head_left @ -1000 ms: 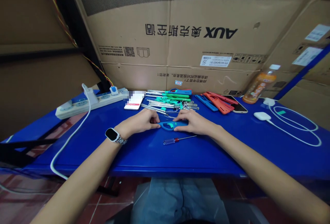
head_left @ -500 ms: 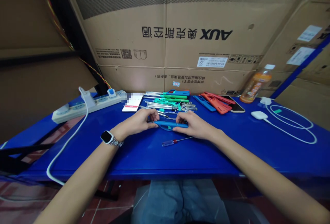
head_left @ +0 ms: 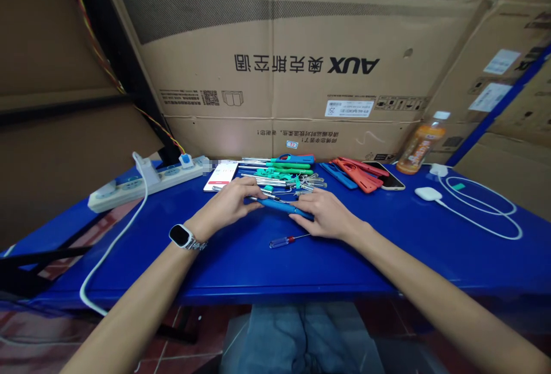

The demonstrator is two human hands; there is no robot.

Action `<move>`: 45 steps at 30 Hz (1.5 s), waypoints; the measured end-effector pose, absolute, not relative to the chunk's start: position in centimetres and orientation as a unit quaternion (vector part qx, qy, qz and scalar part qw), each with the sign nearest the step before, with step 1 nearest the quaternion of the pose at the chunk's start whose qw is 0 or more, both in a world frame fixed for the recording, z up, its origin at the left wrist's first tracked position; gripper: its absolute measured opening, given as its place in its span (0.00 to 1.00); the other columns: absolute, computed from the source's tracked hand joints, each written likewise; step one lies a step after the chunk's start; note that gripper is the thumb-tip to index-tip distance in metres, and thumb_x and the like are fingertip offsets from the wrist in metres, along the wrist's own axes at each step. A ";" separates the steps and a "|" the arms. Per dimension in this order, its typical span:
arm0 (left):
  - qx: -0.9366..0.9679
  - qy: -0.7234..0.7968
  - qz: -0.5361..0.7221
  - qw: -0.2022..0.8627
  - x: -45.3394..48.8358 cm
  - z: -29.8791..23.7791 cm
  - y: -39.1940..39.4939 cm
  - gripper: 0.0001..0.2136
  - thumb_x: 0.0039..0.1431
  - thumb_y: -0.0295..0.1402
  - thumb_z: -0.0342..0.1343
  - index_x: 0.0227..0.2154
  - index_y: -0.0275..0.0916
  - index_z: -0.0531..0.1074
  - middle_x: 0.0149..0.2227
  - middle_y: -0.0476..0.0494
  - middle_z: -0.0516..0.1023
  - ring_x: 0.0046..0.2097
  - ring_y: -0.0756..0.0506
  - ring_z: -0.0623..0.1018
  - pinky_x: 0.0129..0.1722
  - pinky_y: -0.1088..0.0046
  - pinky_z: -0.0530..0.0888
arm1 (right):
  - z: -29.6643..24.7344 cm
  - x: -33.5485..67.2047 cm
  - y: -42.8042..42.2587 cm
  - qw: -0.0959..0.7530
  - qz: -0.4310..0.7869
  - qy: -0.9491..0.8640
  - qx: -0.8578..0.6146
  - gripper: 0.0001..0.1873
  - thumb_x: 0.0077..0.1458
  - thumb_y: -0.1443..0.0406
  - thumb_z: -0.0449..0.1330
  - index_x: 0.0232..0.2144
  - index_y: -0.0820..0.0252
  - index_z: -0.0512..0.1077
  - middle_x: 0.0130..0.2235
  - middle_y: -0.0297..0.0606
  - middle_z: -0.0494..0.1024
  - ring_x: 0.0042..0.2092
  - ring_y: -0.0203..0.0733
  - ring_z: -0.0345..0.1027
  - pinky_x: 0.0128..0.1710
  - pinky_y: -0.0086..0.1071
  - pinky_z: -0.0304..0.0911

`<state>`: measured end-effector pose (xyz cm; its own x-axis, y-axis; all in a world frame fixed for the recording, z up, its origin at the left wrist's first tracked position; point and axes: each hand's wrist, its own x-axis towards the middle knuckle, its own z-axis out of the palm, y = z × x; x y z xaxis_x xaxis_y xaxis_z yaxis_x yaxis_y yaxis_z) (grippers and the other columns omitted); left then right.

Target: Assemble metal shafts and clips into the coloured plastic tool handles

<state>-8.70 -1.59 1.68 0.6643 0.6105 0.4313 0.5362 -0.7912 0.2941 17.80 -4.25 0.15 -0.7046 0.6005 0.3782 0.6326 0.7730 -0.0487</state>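
Note:
A blue stick lighter (head_left: 278,206) is held level between my two hands, just above the blue table. My left hand (head_left: 235,196) grips its left end with thumb and fingers, near where a thin metal rod shows. My right hand (head_left: 325,211) is closed around the lighter's right end and hides part of it. Below them lies a screwdriver (head_left: 280,242) with a clear purple handle; its shaft runs toward my right hand. Just behind the hands is a pile of metal lighter tubes (head_left: 275,179) with green parts.
Red casings (head_left: 359,176) and blue casings (head_left: 338,175) lie at the back right, beside a phone (head_left: 394,180). An orange drink bottle (head_left: 419,147) and a white charging case (head_left: 427,194) are farther right. Left stand a second phone (head_left: 221,174) and a power strip (head_left: 129,186). Cardboard (head_left: 301,30) walls the back.
The lighter has tipped, its right end now lower and turned in my right hand. My right-hand fingers have shifted over it. The view has moved slightly.

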 end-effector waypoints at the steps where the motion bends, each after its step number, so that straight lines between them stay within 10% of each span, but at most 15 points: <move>1: 0.913 0.310 0.261 0.053 -8.7 1.7 -1.5 0.04 0.61 0.31 0.59 0.37 0.38 0.77 0.35 0.44 0.74 0.39 0.43 0.73 0.40 0.66 0.69 | 0.2 17.8 -4.3 0.191 -0.044 -0.921 -0.336 0.15 0.64 0.60 0.54 0.38 0.62 0.78 0.33 0.40 0.79 0.34 0.42 0.70 0.39 0.35 0.58; 9: 0.795 0.393 0.456 -0.077 -7.6 2.3 -2.4 0.15 0.60 0.36 0.59 0.49 0.40 0.72 0.50 0.38 0.71 0.52 0.38 0.70 0.53 0.56 0.66 | -0.2 17.4 -3.9 0.360 0.142 -0.823 -0.415 0.20 0.62 0.57 0.55 0.24 0.61 0.75 0.25 0.37 0.77 0.27 0.38 0.66 0.29 0.31 0.55; 16: 0.587 0.375 0.525 0.489 -3.4 2.1 -1.0 0.19 0.61 0.49 0.53 0.38 0.35 0.74 0.37 0.41 0.78 0.37 0.45 0.76 0.38 0.69 0.73 | -0.4 14.5 -4.0 0.427 0.374 -0.709 -0.419 0.27 0.58 0.47 0.55 0.20 0.62 0.73 0.18 0.33 0.71 0.19 0.34 0.60 0.21 0.29 0.53; 21: 0.472 0.334 0.561 0.592 -3.0 2.3 0.0 0.17 0.53 0.46 0.64 0.34 0.36 0.73 0.29 0.47 0.76 0.30 0.49 0.76 0.34 0.73 0.74 | -0.7 12.8 -2.5 0.397 0.364 -0.743 -0.397 0.31 0.61 0.45 0.50 0.17 0.62 0.70 0.19 0.33 0.70 0.22 0.34 0.60 0.24 0.29 0.52; 28: 0.643 0.411 0.511 0.396 -6.8 2.4 0.6 0.19 0.58 0.50 0.57 0.31 0.36 0.73 0.19 0.54 0.66 0.18 0.51 0.68 0.18 0.76 0.65 | 0.1 11.8 2.9 0.293 0.127 -0.820 -0.474 0.10 0.56 0.63 0.57 0.29 0.60 0.77 0.30 0.35 0.80 0.30 0.38 0.68 0.30 0.29 0.54; 35: 0.793 0.450 0.387 0.136 -7.9 2.3 0.2 0.18 0.64 0.44 0.50 0.27 0.37 0.73 0.21 0.51 0.70 0.23 0.50 0.66 0.24 0.75 0.59 | 0.7 9.7 4.1 0.172 0.068 -0.834 -0.519 0.05 0.52 0.63 0.61 0.28 0.58 0.77 0.34 0.39 0.81 0.37 0.45 0.73 0.37 0.32 0.58; 40: 0.820 0.465 0.324 0.084 -8.1 1.7 0.0 0.18 0.65 0.46 0.49 0.34 0.38 0.78 0.23 0.48 0.74 0.24 0.48 0.66 0.26 0.73 0.56 | 0.2 10.5 4.1 0.252 0.095 -0.817 -0.509 0.05 0.53 0.65 0.61 0.26 0.60 0.74 0.33 0.40 0.80 0.37 0.44 0.73 0.38 0.34 0.60; 45: 0.846 0.436 0.298 0.079 -7.5 1.5 -0.6 0.17 0.66 0.43 0.49 0.42 0.40 0.79 0.33 0.41 0.81 0.32 0.43 0.76 0.31 0.71 0.65 | -0.5 14.1 2.8 0.451 0.395 -0.661 -0.451 0.07 0.50 0.62 0.62 0.30 0.60 0.70 0.28 0.35 0.77 0.25 0.35 0.69 0.27 0.29 0.61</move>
<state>-7.46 -0.62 1.46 0.4427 0.7840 0.4352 0.6902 -0.6078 0.3928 14.13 2.82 -0.47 -0.1865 0.9530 0.2387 0.2401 0.2798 -0.9295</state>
